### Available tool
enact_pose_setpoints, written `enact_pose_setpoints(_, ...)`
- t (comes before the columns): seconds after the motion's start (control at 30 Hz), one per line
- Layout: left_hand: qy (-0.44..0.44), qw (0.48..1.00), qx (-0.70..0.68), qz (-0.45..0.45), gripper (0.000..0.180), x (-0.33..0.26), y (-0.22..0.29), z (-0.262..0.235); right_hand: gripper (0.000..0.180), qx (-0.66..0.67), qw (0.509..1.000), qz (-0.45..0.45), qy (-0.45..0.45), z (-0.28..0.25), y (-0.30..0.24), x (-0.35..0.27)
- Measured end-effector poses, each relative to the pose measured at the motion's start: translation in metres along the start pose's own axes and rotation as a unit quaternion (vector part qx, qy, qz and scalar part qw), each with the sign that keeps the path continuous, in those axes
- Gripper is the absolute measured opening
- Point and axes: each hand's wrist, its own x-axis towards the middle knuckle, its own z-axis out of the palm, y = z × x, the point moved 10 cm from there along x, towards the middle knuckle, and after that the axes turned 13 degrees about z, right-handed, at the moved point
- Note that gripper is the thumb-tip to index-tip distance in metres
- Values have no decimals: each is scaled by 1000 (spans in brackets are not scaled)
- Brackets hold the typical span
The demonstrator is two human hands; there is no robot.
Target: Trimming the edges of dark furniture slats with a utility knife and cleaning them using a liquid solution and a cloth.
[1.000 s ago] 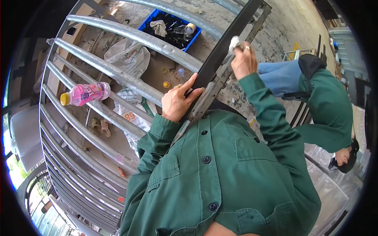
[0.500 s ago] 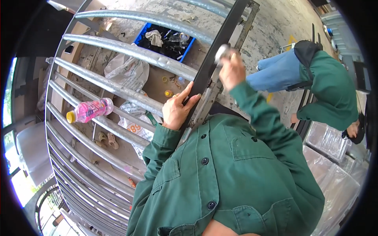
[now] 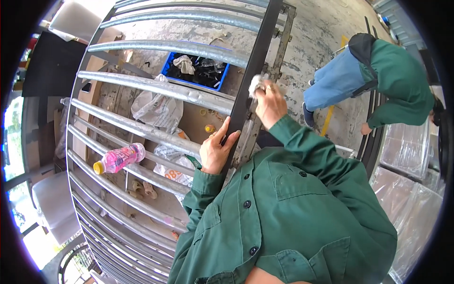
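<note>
A long black metal bar (image 3: 257,57) runs from the top of the view down toward my body, along the right side of a rack of grey pipes. My left hand (image 3: 215,150) grips its near part, thumb on the bar and index finger stretched along its edge; the other fingers are partly hidden. In my right hand (image 3: 271,105) is a crumpled whitish cloth (image 3: 257,85), pressed to the bar farther up and slightly blurred. A worn metal support (image 3: 280,52) lies alongside the bar on the right.
A bottle with pink liquid (image 3: 120,160) lies across the pipes (image 3: 156,85). Below are a blue crate (image 3: 220,86) of dark pieces and white sacks (image 3: 158,111). A co-worker in green (image 3: 395,71) bends over black bars at right, near plastic-wrapped stacks (image 3: 402,199).
My right hand has brought the cloth slightly down and left onto the bar. My left hand keeps its hold. The view has shifted, and the co-worker's arm has moved.
</note>
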Motion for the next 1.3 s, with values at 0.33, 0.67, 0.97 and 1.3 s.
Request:
enact_pose_setpoints(0.33, 14, 1000, 5, 12, 45, 1, 5, -1, 23, 5, 996, 85, -24, 4, 27, 47)
enact_pose_setpoints(0.67, -15, 1000, 27, 3, 44, 4, 4, 3, 20, 29, 984, 176, -10, 11, 70, 102)
enact_pose_setpoints(0.97, -12, 999, 31, 17, 44, 9, 16, 5, 19, 30, 982, 166, 89, -9, 96, 142)
enact_pose_setpoints(1.3, 20, 999, 22, 16, 43, 2, 4, 0, 21, 553, 779, 289, -59, 8, 109, 25)
